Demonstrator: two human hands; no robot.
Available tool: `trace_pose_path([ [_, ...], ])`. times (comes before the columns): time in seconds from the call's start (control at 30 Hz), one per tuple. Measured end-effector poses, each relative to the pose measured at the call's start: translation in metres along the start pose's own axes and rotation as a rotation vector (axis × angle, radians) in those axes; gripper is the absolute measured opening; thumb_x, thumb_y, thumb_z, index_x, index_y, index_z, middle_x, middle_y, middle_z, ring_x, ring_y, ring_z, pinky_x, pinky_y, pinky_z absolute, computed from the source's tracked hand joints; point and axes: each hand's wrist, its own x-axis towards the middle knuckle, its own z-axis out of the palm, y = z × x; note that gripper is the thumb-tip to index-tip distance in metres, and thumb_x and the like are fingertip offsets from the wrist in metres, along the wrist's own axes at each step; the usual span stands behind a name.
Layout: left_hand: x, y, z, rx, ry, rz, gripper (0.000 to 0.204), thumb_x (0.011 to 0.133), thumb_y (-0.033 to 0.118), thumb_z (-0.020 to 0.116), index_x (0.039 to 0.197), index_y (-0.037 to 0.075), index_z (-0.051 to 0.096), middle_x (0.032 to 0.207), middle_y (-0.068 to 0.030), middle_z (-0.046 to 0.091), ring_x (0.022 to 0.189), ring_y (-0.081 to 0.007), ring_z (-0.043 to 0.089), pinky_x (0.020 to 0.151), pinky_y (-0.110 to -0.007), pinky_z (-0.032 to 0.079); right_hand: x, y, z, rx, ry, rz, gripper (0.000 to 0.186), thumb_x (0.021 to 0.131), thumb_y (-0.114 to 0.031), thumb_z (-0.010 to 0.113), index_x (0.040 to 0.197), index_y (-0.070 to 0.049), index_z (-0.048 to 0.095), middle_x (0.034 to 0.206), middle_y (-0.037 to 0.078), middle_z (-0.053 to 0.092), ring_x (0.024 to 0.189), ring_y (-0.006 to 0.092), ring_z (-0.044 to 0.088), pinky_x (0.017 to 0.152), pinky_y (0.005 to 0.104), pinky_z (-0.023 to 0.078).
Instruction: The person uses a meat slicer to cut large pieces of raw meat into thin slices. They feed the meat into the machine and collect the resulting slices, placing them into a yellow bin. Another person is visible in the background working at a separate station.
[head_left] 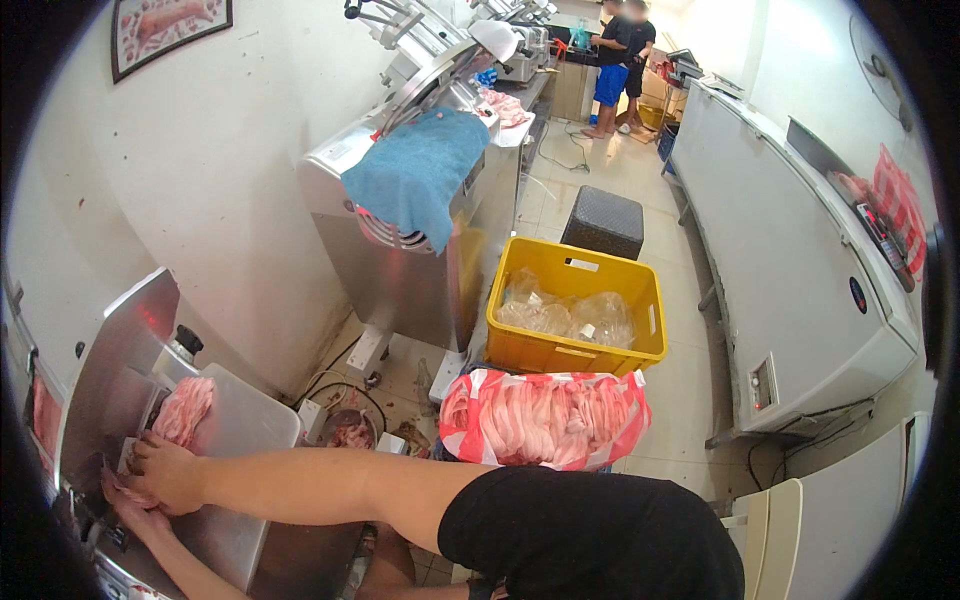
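Observation:
At the lower left my two hands are close together beside the blade guard (120,350) of a metal meat slicer. My left hand (140,518) is closed around thin pink meat slices (125,490), its fingers partly hidden. From above, my right hand (170,478) curls its fingers over the same slices. Just beyond it, a fatty piece of raw meat (185,410) lies on the slicer, next to a pale tray-like plate (240,415). My right arm crosses the view in a black sleeve.
A white-and-red bag of meat slices (545,420) stands near my right arm. Behind it is a yellow crate (575,357) with clear plastic bags. A second slicer, draped with a blue towel (415,175), stands ahead. White chest freezers (780,230) line the right. Two people stand far back.

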Motion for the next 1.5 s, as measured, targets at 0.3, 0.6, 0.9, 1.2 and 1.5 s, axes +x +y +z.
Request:
trace_pose_path([
  [0.3, 0.021, -0.003, -0.041, -0.351, -0.448, -0.266, 0.032, 0.093, 0.026, 0.060, 0.114, 0.002, 0.058, 0.110, -0.0097, 0.063, 0.103, -0.0213, 0.061, 0.090, -0.037, 0.051, -0.025, -0.031, -0.053, 0.083, -0.009, 0.290, 0.045, 0.078, -0.030, 0.065, 0.119, -0.010, 0.062, 0.107, 0.015, 0.066, 0.108, 0.0293, 0.060, 0.100, 0.0442, 0.038],
  [0.6, 0.002, -0.019, 0.006, -0.515, -0.087, 0.102, 0.038, 0.095, 0.025, 0.058, 0.121, -0.002, 0.052, 0.131, -0.0137, 0.054, 0.124, -0.0259, 0.050, 0.105, -0.039, 0.043, -0.069, 0.004, -0.157, -0.087, -0.371, 0.817, 0.042, 0.078, -0.039, 0.068, 0.106, -0.007, 0.071, 0.115, 0.020, 0.064, 0.106, 0.0331, 0.062, 0.087, 0.0450, 0.048],
  [0.9, 0.011, -0.011, 0.017, -0.396, -0.141, 0.100, 0.038, 0.100, 0.022, 0.050, 0.129, -0.003, 0.049, 0.132, -0.0137, 0.051, 0.126, -0.0240, 0.048, 0.113, -0.040, 0.036, -0.080, 0.036, -0.069, -0.227, 0.149, 0.112, 0.043, 0.081, -0.042, 0.060, 0.118, -0.020, 0.065, 0.143, 0.015, 0.044, 0.132, 0.0350, 0.037, 0.109, 0.0531, 0.025],
  [1.2, -0.038, -0.007, 0.057, 0.005, 0.082, 0.060, 0.043, 0.100, 0.037, 0.050, 0.134, 0.012, 0.049, 0.127, -0.0103, 0.054, 0.109, -0.0211, 0.056, 0.096, -0.034, 0.044, -0.084, 0.038, -0.074, -0.118, -0.009, 0.188, 0.051, 0.081, -0.042, 0.061, 0.127, -0.020, 0.061, 0.149, 0.016, 0.036, 0.139, 0.0379, 0.030, 0.112, 0.0589, 0.017],
  [1.5, -0.035, -0.001, 0.045, 0.251, 0.042, 0.041, 0.061, 0.092, 0.033, 0.056, 0.146, 0.012, 0.039, 0.132, -0.0086, 0.053, 0.097, -0.0182, 0.053, 0.082, -0.032, 0.048, -0.075, 0.009, -0.103, -0.206, -0.068, 0.534, 0.101, 0.070, -0.058, 0.068, 0.148, -0.004, 0.031, 0.147, 0.025, 0.033, 0.136, 0.0395, 0.033, 0.111, 0.0645, 0.018],
])
